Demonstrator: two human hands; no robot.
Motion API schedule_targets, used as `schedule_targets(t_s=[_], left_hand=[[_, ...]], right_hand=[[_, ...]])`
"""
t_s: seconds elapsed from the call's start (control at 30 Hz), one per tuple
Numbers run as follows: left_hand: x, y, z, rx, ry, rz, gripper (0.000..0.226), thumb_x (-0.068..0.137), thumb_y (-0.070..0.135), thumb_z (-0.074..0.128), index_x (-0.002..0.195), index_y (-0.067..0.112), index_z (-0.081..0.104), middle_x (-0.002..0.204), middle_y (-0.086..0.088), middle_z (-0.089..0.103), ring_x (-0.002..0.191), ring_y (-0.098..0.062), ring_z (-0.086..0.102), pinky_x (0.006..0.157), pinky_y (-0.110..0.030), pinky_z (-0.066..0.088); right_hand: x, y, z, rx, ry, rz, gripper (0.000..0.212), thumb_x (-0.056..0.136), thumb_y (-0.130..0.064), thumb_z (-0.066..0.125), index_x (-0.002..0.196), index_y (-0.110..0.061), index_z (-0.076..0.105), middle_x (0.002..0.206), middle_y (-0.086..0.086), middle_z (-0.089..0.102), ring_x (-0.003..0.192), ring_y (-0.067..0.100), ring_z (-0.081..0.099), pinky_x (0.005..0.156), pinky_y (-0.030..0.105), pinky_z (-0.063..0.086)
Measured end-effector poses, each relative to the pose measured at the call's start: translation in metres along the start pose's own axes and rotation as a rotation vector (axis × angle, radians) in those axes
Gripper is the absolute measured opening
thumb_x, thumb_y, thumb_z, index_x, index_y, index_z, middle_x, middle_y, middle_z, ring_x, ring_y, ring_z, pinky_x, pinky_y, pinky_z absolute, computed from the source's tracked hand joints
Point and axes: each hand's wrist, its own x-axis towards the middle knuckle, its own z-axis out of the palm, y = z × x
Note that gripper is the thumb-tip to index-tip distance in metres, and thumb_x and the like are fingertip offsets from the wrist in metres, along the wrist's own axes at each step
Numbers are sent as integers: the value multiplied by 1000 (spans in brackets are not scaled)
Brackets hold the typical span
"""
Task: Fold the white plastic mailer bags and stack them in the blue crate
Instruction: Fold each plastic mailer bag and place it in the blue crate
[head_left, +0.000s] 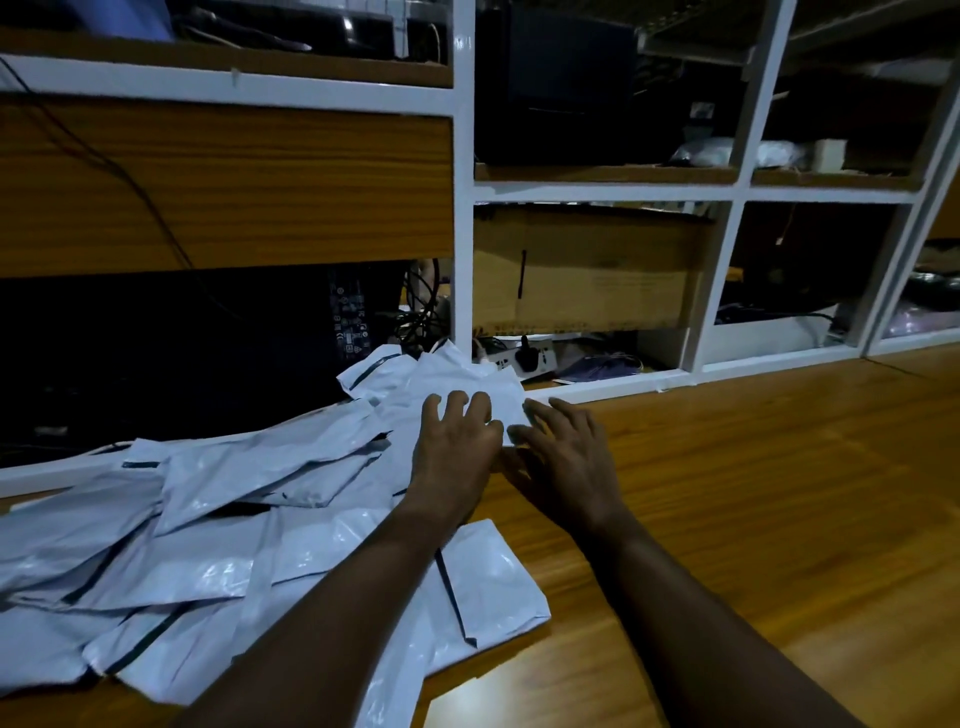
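Observation:
A loose pile of white plastic mailer bags (218, 525) with dark seal strips covers the left half of the wooden table. At the pile's far end lies one white mailer bag (447, 379), partly lifted at its back edge. My left hand (457, 441) rests flat on it, fingers spread. Beside it, my right hand (566, 452) has its fingers apart and its fingertips on the same bag's right edge. Neither hand is closed around anything. No blue crate is in view.
A white-framed shelf unit (464, 208) stands along the table's back edge, holding a cardboard box (597, 270), cables and a power strip (524, 358). Bare wooden table (753, 519) lies to the right of my hands.

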Motion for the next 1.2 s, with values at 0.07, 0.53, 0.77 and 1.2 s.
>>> schedule_targets(t_s=[0.07, 0.53, 0.77, 1.2], left_hand=[[1, 8, -7, -16, 31, 37, 24, 78, 24, 74, 101, 22, 71, 114, -4, 59, 110, -28, 52, 98, -48, 37], [8, 134, -30, -353, -294, 26, 62, 95, 62, 39, 149, 35, 32, 157, -9, 26, 139, -39, 23, 108, -56, 24], [5, 211, -34, -365, -413, 124, 57, 102, 56, 22, 155, 37, 17, 159, -8, 23, 141, -40, 24, 109, -65, 18], [21, 218, -3, -593, -265, 254, 83, 85, 63, 2, 147, 27, 44, 151, -3, 44, 136, -26, 41, 109, -41, 35]], right_hand=[[-5, -1, -8, 18, 53, -5, 33, 88, -51, 67, 108, -25, 71, 136, 6, 60, 131, 30, 47, 104, 45, 41], [-110, 113, -98, -74, -80, 307, 33, 79, -34, 76, 102, -12, 66, 131, 13, 62, 116, 37, 57, 87, 45, 52], [-151, 133, -139, -220, -147, 377, 31, 86, -42, 50, 98, -19, 66, 135, 5, 59, 123, 27, 50, 96, 41, 41], [-151, 157, -122, -311, -472, 333, 79, 87, -53, -3, 134, -16, 49, 143, 9, 48, 125, 37, 46, 95, 49, 39]])
